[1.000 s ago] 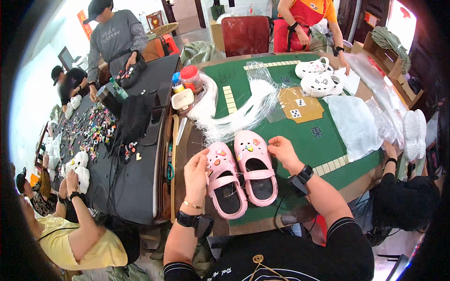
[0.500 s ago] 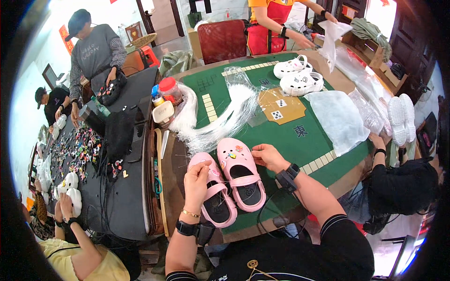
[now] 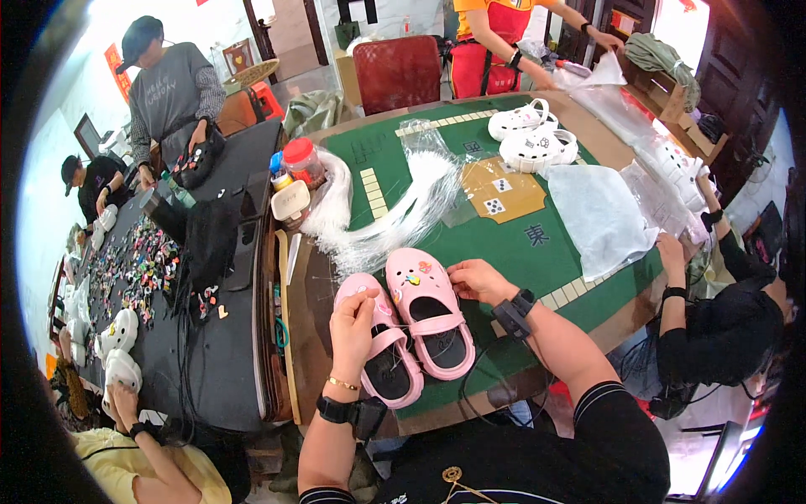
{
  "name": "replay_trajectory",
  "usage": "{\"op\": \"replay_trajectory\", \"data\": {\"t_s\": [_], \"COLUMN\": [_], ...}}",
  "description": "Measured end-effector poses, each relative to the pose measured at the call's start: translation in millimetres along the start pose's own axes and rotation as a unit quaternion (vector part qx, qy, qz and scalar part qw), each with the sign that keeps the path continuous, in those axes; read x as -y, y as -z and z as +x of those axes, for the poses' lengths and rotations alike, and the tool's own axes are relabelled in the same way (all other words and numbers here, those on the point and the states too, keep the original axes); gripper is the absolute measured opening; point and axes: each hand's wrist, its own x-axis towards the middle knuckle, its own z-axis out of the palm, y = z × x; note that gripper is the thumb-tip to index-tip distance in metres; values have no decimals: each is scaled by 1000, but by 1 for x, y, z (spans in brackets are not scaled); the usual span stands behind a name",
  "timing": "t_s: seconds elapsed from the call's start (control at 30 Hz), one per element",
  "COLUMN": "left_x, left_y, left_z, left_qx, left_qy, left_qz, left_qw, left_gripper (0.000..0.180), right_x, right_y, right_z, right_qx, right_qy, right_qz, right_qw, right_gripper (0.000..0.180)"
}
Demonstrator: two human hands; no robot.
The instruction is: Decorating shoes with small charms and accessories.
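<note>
A pair of pink clogs (image 3: 426, 313) with black insoles and small colourful charms lies side by side before me, toes pointing away. My left hand (image 3: 353, 329) is closed in a pinch over the left clog's upper. Beside the right clog's toe, my right hand (image 3: 481, 282) has its fingertips pressed together. A thin pale strand shows faintly between the clogs near the straps. Whatever sits in either pinch is too fine to make out. Beyond the toes spreads a bundle of clear plastic strands (image 3: 395, 220).
White clogs (image 3: 539, 149) stand at the far side of the green-topped table (image 3: 504, 252). Clear bags (image 3: 600, 220) lie to the right, near a co-worker's hand. Jars (image 3: 302, 160) stand left. Co-workers surround a dark table (image 3: 243, 336) strewn with small charms (image 3: 143, 260).
My hands and the pink clogs have barely moved. The co-worker on the right has turned white clogs so their uppers show. The far co-worker's clear bag is lower, and the lower-left co-worker's hands have moved down.
</note>
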Motion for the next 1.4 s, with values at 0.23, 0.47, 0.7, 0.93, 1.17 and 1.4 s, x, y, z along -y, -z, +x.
{"op": "replay_trajectory", "data": {"t_s": [0.23,0.47,0.7,0.93,1.17,1.4], "left_x": [13,7,14,10,2,-1], "left_y": [6,1,0,-1,-3,-4], "left_z": [-3,-4,0,-2,-7,-7], "left_qx": [-4,-2,-19,-9,5,-8], "left_qy": [-9,-5,3,15,27,17], "left_qz": [-5,-72,-147,-151,-155,-114], "left_qw": [1000,997,989,988,988,993], "left_gripper": [21,22,14,15,16,15], "right_x": [0,7,46,42,33,29], "right_y": [-5,-6,-62,-112,-118,-117], "right_z": [7,10,-15,-55,-53,-51], "right_qx": [23,-20,-17,48,52,29], "right_qy": [23,75,284,405,464,466], "right_qz": [-58,-98,-100,-294,-351,-354], "right_qw": [998,992,953,864,811,811], "right_gripper": [18,18,16,11,11,11]}}
